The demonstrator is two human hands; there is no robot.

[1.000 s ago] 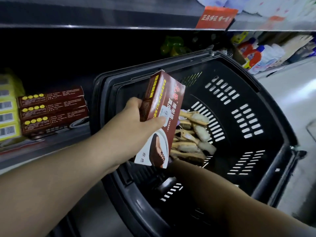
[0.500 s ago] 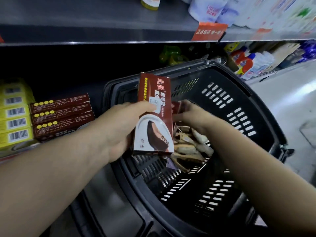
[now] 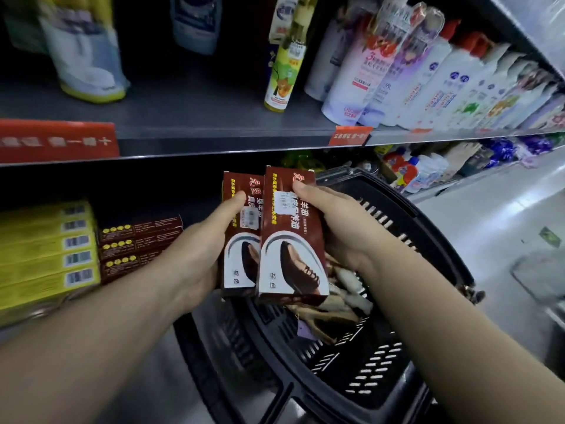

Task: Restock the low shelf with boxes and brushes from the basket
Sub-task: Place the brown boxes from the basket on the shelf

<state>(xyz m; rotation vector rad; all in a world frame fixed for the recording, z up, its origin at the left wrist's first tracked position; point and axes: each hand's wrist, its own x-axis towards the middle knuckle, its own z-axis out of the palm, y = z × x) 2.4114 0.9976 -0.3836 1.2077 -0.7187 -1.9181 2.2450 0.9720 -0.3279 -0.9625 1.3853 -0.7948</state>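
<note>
I see the left forearm (image 3: 91,332) at eight o'clock and the right forearm (image 3: 443,319) at four o'clock, both bare to the frame edge; left hand (image 3: 198,258) and right hand (image 3: 339,228) bare too.

Two upright boxes (image 3: 292,240), three flat brown boxes (image 3: 140,246) in a stack, and one basket (image 3: 434,240). The yellow boxes (image 3: 46,249) look like five, though blur leaves that unsure. The brushes (image 3: 339,304) are several, too tangled to count.

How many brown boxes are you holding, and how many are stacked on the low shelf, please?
Held brown boxes: 2, one each in the left hand and the right hand.
Stacked brown boxes: 3.
Total: 5.
</note>
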